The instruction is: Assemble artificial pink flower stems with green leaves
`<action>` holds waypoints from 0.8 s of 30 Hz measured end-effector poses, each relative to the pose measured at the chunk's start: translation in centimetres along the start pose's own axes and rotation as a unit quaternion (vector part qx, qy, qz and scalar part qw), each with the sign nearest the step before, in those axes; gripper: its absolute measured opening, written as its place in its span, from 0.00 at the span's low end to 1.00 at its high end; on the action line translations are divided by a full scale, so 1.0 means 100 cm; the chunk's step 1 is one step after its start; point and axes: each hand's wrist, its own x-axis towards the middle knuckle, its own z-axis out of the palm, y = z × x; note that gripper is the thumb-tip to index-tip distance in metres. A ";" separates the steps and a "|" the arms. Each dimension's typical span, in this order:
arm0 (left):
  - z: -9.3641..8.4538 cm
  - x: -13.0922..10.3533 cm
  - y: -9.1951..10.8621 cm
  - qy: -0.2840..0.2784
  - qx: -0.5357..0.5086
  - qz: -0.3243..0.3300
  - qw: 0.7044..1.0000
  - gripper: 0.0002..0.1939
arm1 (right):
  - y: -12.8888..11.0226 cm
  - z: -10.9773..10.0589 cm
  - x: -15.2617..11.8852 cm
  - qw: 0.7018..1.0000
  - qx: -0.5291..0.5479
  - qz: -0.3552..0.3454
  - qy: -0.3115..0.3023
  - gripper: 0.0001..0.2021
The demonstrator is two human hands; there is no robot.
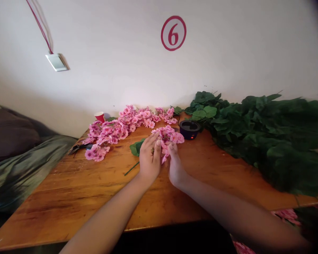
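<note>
Both my hands are cupped round a cluster of pink artificial flowers above the middle of the wooden table. My left hand presses against the cluster's left side, its fingers partly behind the blossoms. Against the right side rests my right hand, thumb up and the other fingers mostly hidden. A green stem and a green leaf stick out to the left of my left hand. Just beyond the cluster, to the right, stands a small dark round pot with a lit red light.
Pink flower bunches lie along the back left, beside a red paper cup. A large heap of green leaves covers the right side. Dark tools lie at the left edge. The wall is behind the table.
</note>
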 end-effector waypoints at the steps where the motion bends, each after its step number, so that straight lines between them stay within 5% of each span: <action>1: 0.000 -0.001 0.001 -0.004 0.008 0.009 1.000 0.17 | 0.002 0.000 0.000 1.000 -0.014 0.004 -0.001 0.21; 5: 0.001 -0.006 0.006 -0.007 0.002 0.027 1.000 0.18 | 0.002 -0.002 -0.002 0.998 -0.048 0.040 -0.010 0.20; 13: 0.011 -0.016 0.002 0.004 -0.077 -0.052 0.996 0.19 | -0.008 -0.005 -0.003 0.998 -0.036 0.038 -0.017 0.14; 24: 0.003 -0.012 0.005 -0.034 -0.022 0.047 0.998 0.24 | -0.004 0.000 -0.005 0.998 0.053 0.040 -0.021 0.17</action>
